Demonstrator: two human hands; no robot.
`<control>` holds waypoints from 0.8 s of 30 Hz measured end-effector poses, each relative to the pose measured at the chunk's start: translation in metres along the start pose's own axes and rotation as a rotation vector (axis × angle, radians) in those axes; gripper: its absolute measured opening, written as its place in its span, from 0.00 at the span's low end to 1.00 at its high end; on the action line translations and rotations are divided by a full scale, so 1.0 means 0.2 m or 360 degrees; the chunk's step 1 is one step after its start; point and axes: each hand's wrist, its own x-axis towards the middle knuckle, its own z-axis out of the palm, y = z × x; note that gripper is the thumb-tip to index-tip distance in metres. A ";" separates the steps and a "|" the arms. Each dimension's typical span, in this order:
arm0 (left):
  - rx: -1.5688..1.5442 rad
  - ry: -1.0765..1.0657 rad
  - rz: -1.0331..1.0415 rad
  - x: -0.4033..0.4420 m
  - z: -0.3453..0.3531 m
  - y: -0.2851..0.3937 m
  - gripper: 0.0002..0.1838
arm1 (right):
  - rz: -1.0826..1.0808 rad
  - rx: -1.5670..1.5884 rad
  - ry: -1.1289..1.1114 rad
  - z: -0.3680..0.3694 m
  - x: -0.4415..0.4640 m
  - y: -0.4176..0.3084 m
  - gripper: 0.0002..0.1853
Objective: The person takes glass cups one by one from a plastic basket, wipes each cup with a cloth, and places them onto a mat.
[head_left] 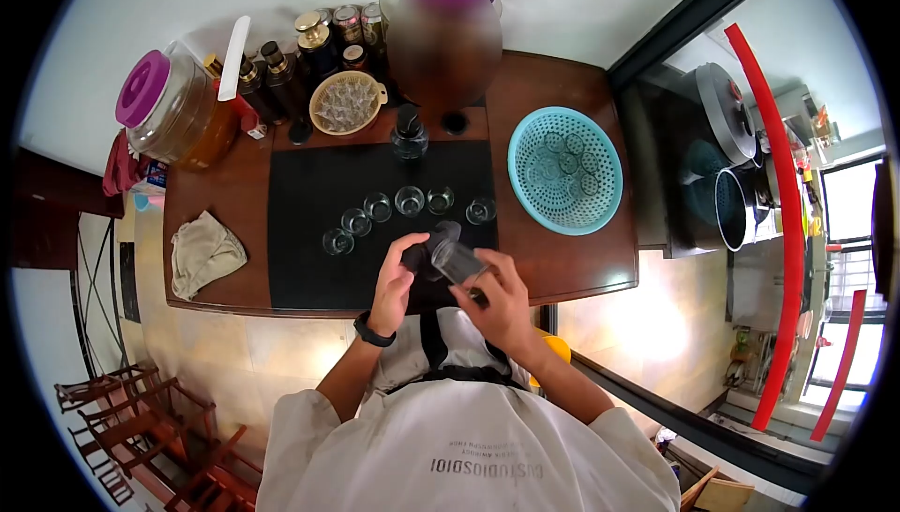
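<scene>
Over the front of the black mat, my right hand [502, 304] grips a clear glass [457, 262] that is tilted towards my left hand [392, 289]. My left thumb and fingers curve around a small dark object [418, 256] beside the glass; its kind is too unclear to name. A dark, partly see-through shape [448, 232] shows just beyond the glass. Several small glass cups [409, 201] stand in a curved row on the black mat [309, 174], past my hands. Behind them is a dark glass pot [410, 137] with a black top.
A blue colander [517, 184] with several glasses inside stands to the right. A folded cloth [206, 254] lies at left. Along the back are a jar with a purple lid [183, 123], bottles [281, 76], a tan basket [379, 121] of small wrapped items and another large jar [445, 43].
</scene>
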 end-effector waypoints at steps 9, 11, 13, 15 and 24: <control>-0.0028 0.0017 -0.0082 -0.03 -0.02 -0.03 0.29 | -0.0143 -0.0094 -0.0136 -0.02 -0.01 0.01 0.14; 0.0012 0.0034 -0.0091 -0.05 -0.05 -0.06 0.28 | 0.0017 -0.0097 -0.0101 -0.02 0.02 0.08 0.14; -0.0029 0.0052 -0.0067 -0.04 -0.03 -0.04 0.28 | 0.0075 -0.0155 -0.0031 -0.03 0.03 0.08 0.13; -0.0059 0.0069 -0.0041 -0.05 -0.03 -0.03 0.28 | -0.0003 -0.0097 -0.0120 -0.03 0.00 0.02 0.13; -0.0158 0.0072 -0.0177 -0.03 -0.01 -0.04 0.27 | 0.0263 0.0106 -0.0084 -0.06 0.04 0.04 0.12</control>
